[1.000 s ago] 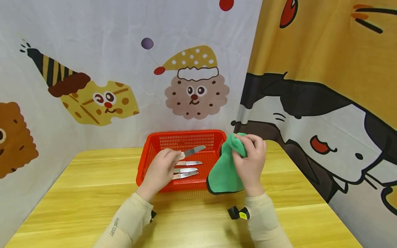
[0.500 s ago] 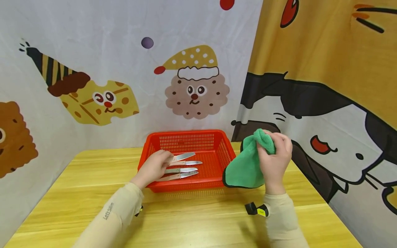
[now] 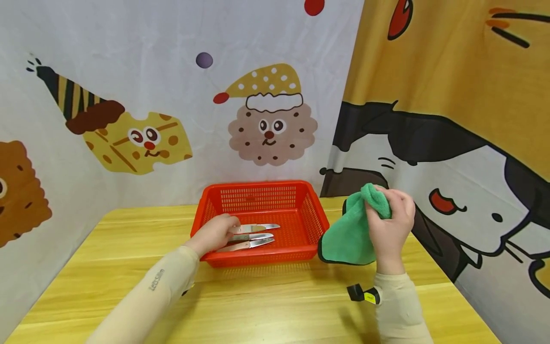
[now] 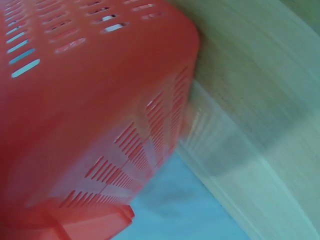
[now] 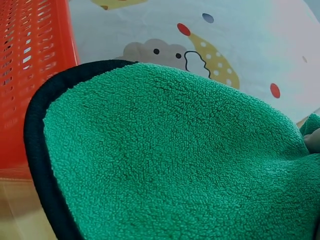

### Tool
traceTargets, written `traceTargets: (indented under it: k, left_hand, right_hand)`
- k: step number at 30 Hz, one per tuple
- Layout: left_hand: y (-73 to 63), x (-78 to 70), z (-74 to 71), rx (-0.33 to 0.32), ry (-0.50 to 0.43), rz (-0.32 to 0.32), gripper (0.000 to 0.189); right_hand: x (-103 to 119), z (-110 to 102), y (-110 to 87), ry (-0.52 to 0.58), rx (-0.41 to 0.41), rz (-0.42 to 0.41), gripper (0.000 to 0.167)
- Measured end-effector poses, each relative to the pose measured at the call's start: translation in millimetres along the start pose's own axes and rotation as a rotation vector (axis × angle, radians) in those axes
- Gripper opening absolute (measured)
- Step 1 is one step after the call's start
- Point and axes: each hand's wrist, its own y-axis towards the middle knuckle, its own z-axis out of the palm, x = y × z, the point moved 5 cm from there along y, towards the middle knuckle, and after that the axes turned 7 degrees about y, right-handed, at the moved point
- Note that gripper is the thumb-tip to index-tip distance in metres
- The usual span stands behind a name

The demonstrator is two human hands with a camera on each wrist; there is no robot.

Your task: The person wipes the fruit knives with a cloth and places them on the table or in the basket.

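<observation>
My left hand (image 3: 215,232) reaches over the left end of the red plastic basket (image 3: 275,256). Its fingers pinch the handle end of a knife (image 3: 254,229), lying low in the basket and overlapping another knife behind it. Nearer me lie two more knives (image 3: 257,236), blades pointing right. To the right of the basket, my right hand (image 3: 392,227) grips a bunched green cloth (image 3: 349,240) with dark edging, which hangs down. This cloth (image 5: 165,150) fills most of the right wrist view. The left wrist view has the basket's wall (image 4: 90,115) but no hand.
A wooden table (image 3: 266,306) bears the basket. Behind it hangs a white printed curtain (image 3: 163,71); a yellow one (image 3: 451,62) with a cartoon animal stands along the right. The basket's perforated side (image 5: 30,90) is close to the cloth.
My left hand has lowered the knife from above the basket down among the other knives, moving slightly left. My right hand has carried the cloth rightward, away from the basket.
</observation>
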Motion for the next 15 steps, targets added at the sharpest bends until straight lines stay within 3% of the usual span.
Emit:
traceTargets:
  k: [4, 11, 15]
  left_hand:
    - [1.8, -1.2, 5.9, 0.045, 0.033, -0.002, 0.015]
    - [2.8, 0.7, 14.0, 0.118, 0.027, -0.025, 0.003]
    - [1.7, 0.3, 16.2, 0.161, 0.043, -0.04, 0.008]
  right_hand:
    - [-17, -1, -1.8, -0.001, 0.013, 0.001, 0.025]
    - [-21, -3, -2.5, -0.011, 0.03, -0.011, 0.023]
    - [-23, -4, -1.2, -0.027, 0.027, -0.006, 0.022]
